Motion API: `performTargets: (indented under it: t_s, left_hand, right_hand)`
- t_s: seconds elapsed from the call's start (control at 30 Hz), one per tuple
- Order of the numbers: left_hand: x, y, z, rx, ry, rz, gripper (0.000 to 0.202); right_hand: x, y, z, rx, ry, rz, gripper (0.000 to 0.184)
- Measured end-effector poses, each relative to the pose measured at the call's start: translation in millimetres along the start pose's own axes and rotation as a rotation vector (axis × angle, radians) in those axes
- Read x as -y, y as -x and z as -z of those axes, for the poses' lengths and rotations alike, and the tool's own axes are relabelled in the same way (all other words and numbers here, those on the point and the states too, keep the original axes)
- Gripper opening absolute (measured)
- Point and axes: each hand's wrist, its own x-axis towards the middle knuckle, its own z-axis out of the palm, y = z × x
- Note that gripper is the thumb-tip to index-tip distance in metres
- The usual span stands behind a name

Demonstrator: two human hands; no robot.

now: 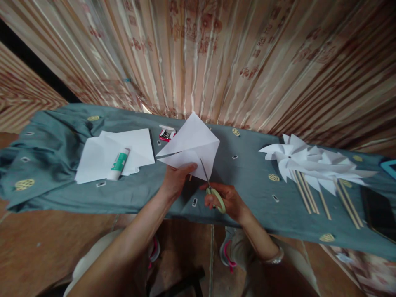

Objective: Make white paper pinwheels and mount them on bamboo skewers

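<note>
Creased white paper square (199,138) sits in left hand (177,180), which pinches its lower edge, thumb on top. A slit runs in from the sheet's left corner. Right hand (228,200) grips green-handled scissors (211,190), one blade lying over the sheet. Just beyond left hand: small red box (167,134), open. Left of it: paper stack (93,159) bearing a glue stick (118,164). Well right of right hand: paper pinwheels (321,164) on sticks (306,192).
</note>
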Motion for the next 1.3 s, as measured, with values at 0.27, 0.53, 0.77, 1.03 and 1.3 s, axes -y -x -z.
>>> performTargets:
  t_s: [0.27,0.53,0.77,1.03,1.3]
  left_hand:
    - [-1,0,1.6,0.02,0.043,0.007,0.026]
    - [-2,0,3.2,-0.008,0.048,0.006,0.03]
    - [-4,1,1.6,-0.011,0.04,0.014,0.03]
    - [1,0,2.5,0.022,0.025,0.011,0.026]
    - [7,3,1.9,0.035,0.013,0.03,0.03]
  right_hand:
    - [-3,-2,-1,-0.006,0.0,0.006,0.044]
    - [0,-3,-4,-0.032,-0.058,-0.034,0.041]
    - [0,-3,-5,-0.037,-0.041,-0.029,0.039]
    - [1,-3,-4,-0.043,-0.044,-0.024,0.04]
    - [1,-3,-3,-0.064,-0.056,-0.043,0.043]
